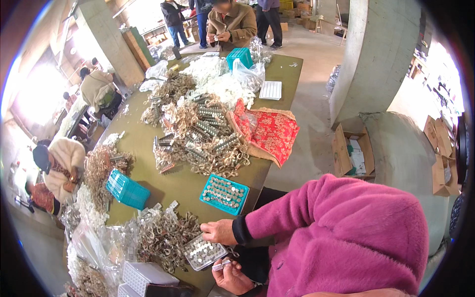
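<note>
My right hand [218, 232] comes from a pink sleeve with a dark cuff, its fingers pinched above the far edge of a clear box [212, 264]. Whether anything small sits between those fingertips is hidden. Small round whitish and silvery discs fill the box. On the near side of the box, my left hand [233, 280] is turned partly upward and grips a small white plastic piece [221, 265]. A tangled pile of brownish loop-like pieces [168, 240] lies just left of the box. Beyond my right hand, a teal tray [217, 208] carries rows of round silvery pieces.
A teal basket [127, 190] lies tipped on the table. Pale perforated trays [146, 274] and plastic bags [101, 247] crowd the near left. A big heap of brownish and dark coiled pieces [203, 128] and a red patterned cloth [267, 131] lie farther off. Several co-workers are around.
</note>
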`<state>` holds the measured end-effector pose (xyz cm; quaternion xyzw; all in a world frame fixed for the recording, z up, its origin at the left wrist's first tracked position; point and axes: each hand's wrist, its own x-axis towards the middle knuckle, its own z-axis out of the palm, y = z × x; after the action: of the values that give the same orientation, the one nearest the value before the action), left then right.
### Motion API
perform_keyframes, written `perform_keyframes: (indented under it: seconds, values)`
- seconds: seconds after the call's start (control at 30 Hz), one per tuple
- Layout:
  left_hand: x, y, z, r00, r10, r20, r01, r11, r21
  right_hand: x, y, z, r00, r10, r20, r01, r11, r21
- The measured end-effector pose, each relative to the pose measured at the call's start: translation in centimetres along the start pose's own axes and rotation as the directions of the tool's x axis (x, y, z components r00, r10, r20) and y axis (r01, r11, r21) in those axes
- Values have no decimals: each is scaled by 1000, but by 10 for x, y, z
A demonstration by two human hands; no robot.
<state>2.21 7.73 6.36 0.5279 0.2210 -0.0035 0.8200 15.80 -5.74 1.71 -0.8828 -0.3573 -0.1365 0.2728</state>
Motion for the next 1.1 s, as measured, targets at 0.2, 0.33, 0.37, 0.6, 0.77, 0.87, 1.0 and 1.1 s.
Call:
perform_keyframes:
  seconds: [0.2, 0.33, 0.37, 0.6, 0.77, 0.87, 1.0, 1.1]
  values:
    - [3, 3, 7, 999, -40, -5, 41, 999, 20, 3, 0, -8, 996, 33, 79, -42, 993, 114]
    - [5, -6, -1, 943, 282, 175, -328, 874, 358, 3, -5, -7, 992, 75, 101, -82, 995, 64]
    - [6, -7, -4, 925, 323, 199, -377, 837, 397, 4, -6, -7, 989, 79, 122, -83, 996, 32]
    - [10, -16, -15, 887, 386, 255, -462, 761, 455, 6, -11, -4, 996, -4, 86, 20, 983, -180]
    - [12, -23, -13, 950, 270, 155, -308, 886, 347, 4, -12, -4, 998, -17, 55, 29, 974, -226]
    - [6, -15, -7, 874, 403, 271, -485, 733, 477, 6, -11, -10, 998, -60, -30, 55, 987, -152]
    - [-8, -2, 18, 984, 165, -72, -155, 979, 129, 0, -26, -28, 996, 87, -35, -72, 947, 313]
    - [-20, 5, 37, 974, 82, -209, -78, 997, 28, -16, -43, -47, 996, 75, -55, -35, 849, 528]
